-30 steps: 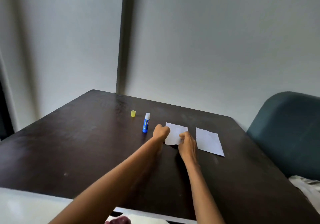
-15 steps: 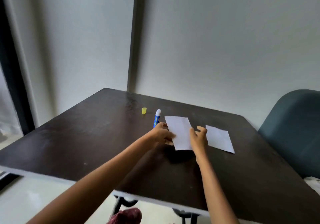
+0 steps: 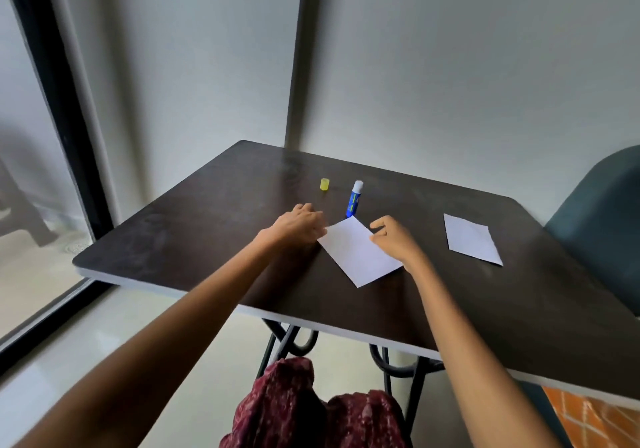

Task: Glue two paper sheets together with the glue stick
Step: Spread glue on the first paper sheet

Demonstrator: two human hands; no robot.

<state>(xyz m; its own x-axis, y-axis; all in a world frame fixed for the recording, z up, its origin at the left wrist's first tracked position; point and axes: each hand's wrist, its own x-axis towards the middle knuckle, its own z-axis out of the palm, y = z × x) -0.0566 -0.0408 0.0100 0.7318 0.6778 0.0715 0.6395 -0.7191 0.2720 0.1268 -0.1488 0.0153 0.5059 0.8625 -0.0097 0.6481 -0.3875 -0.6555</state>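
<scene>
A white paper sheet (image 3: 358, 250) lies flat and turned cornerwise on the dark desk (image 3: 194, 239), a little right of the frame's centre. The left hand (image 3: 298, 227) meets its left edge with curled fingers that seem to pinch the border; the grip there is closed on the paper, though the fingertips are hidden under the knuckles. The right hand (image 3: 393, 239) sits at the sheet's right edge, fingers curled and thumb apart; whether this grip actually clasps the paper or only rests against it cannot be told.

Just above the sheet's top corner stands the glue stick (image 3: 354, 199), upright, blue with its white tip uncovered. Its yellow cap (image 3: 324, 184) stands apart to the left, toward the desk's far edge. A second white sheet (image 3: 471, 239) lies flat at the right, well apart from the first.

A dark teal chair (image 3: 602, 226) stands at the right edge of the frame. Dark red patterned fabric (image 3: 311, 409) shows at bottom centre, below the desk's near edge.
</scene>
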